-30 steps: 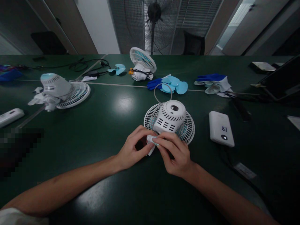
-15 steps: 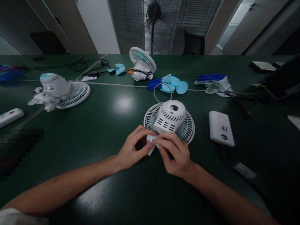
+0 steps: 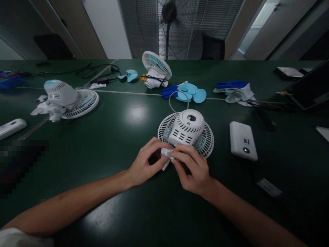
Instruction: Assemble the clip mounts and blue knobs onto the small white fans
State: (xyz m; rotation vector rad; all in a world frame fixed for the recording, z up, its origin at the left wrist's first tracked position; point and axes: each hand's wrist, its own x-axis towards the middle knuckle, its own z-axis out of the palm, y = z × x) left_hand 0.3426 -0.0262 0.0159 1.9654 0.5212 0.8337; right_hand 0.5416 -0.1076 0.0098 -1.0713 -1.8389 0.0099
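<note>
Head view, the only one. The small white-and-pale-blue piece [image 3: 165, 151] sits between the two hands, just above the near side of the clip fan [image 3: 189, 127]. Left hand [image 3: 145, 164] comes in from the near left, right hand [image 3: 194, 168] from the near right; both touch the piece, so neither is nearer to it. Visible part runs roughly left to right: white end at the left fingertips, bluish end at the right, dipping slightly toward the right. Full axis uncertain; fingers cover much of it.

Fan housing lies just beyond the fingertips and a little right. Right hand is the nearer to it, its knuckles overlapping the near rim of the grille [image 3: 207, 140]; contact there cannot be told.

Hands: left thumb and forefinger curved in a ring, tips pinching the white end. Right thumb and fingertips bunched, pinching the bluish end.

Looks: piece small, pale, smooth as far as shows; fine detail too small to read. A white strip [image 3: 166, 165] slants out beneath the left fingertips, near side; whether joined to the piece, cannot tell. Fan white, slotted, grille down on the green table [image 3: 123, 144].
</note>
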